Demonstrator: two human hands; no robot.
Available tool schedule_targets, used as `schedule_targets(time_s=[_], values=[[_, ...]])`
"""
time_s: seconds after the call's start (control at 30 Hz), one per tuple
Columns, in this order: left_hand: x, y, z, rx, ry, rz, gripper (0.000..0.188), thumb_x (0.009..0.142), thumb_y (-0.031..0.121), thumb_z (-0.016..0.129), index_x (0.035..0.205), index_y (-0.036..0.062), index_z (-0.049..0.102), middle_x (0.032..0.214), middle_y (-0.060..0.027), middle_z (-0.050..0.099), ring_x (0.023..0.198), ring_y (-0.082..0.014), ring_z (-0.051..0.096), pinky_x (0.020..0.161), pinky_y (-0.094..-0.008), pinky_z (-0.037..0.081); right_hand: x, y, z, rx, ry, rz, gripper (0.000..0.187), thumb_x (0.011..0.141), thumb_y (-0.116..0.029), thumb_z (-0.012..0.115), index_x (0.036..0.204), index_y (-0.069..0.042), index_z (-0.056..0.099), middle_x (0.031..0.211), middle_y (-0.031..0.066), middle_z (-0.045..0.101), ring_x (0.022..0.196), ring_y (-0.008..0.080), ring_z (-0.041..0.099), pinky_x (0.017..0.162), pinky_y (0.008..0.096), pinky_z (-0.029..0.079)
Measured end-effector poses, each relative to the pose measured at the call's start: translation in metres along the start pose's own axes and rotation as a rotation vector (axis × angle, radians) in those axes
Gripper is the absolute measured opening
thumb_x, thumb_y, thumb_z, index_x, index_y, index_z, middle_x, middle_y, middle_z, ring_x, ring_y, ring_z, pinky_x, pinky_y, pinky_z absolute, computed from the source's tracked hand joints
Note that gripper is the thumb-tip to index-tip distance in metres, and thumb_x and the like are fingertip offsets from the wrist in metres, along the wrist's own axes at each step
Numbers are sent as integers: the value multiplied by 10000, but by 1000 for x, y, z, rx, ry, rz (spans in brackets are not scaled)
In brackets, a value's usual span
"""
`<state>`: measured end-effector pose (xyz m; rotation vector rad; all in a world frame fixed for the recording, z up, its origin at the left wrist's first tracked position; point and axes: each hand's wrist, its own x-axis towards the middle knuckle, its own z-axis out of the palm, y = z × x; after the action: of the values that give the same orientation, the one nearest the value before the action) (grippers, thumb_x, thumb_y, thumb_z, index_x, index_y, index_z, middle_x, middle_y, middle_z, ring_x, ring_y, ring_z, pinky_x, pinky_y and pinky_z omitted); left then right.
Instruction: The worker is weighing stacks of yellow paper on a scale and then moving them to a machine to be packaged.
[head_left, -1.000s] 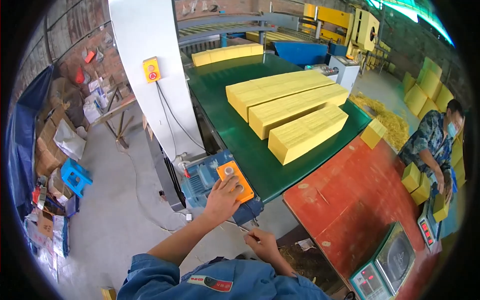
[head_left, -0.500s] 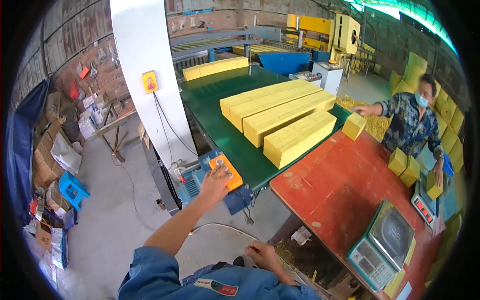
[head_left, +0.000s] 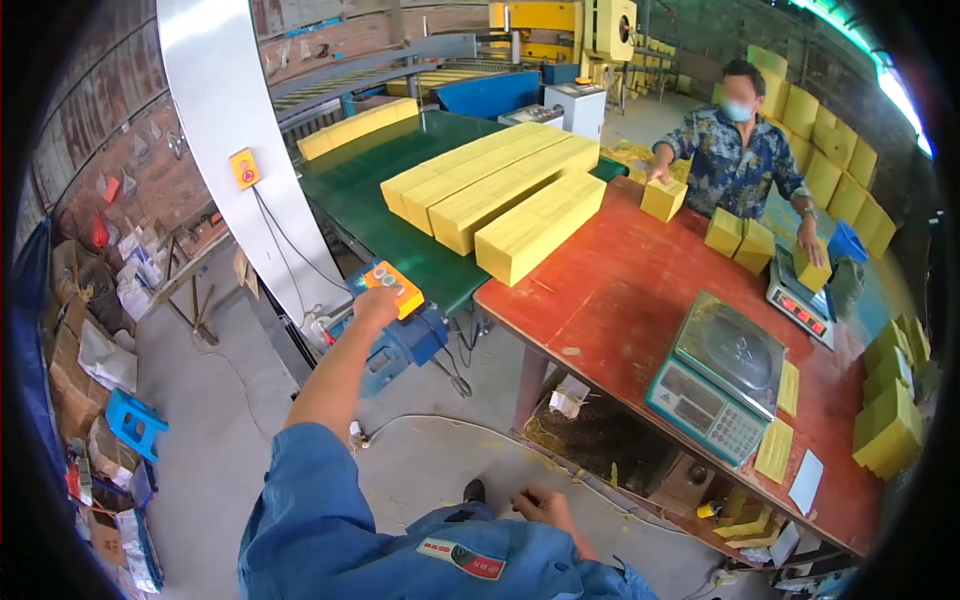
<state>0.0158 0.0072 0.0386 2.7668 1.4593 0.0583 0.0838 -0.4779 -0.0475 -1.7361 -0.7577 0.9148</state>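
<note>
Workshop, green conveyor (head_left: 380,215) with yellow blocks (head_left: 535,230). My left hand (head_left: 375,305) presses orange control box (head_left: 393,288), fingers flat, grasping nothing; right hand (head_left: 540,508) loose, empty. I judge: belt-control step; next needs timely release.

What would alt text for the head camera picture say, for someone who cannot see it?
Seen from above, a person in a blue jacket presses their left hand on an orange control box at the end of a green conveyor carrying long yellow blocks; their right hand hangs low. Across a red table with a scale, a co-worker handles small yellow blocks.
</note>
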Motion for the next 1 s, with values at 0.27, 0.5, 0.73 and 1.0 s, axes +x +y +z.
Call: schedule_targets(time_s=[0.27,0.5,0.73,1.0], values=[[-3,-4,8,-111,24,-81,400,929,195,550,1300,333,608,1174,-98,683,1077,-295,658,883,-410,518,-20,36,-10,160,44,115,189,885,-184,665,890,0,704,723,54,678,638,98,593,586,290,496],[-5,2,8,-120,32,-88,418,930,181,533,1310,343,598,1169,-107,684,1074,-298,660,876,-421,521,-18,34,-7,98,-39,119,190,887,-182,678,908,3,714,755,62,692,679,103,608,624,289,504],[-3,-6,13,-136,47,-73,404,935,185,520,1301,335,604,1167,-107,685,1073,-299,660,871,-423,523,-15,20,-6,155,-73,130,196,898,-182,667,906,8,716,774,56,694,712,107,616,656,280,501],[-11,4,3,-157,44,-94,385,941,195,522,1289,334,613,1156,-114,687,1070,-307,661,865,-426,525,-3,14,-7,174,-78,152,190,909,-174,644,901,4,709,771,47,693,716,88,597,655,264,482]])
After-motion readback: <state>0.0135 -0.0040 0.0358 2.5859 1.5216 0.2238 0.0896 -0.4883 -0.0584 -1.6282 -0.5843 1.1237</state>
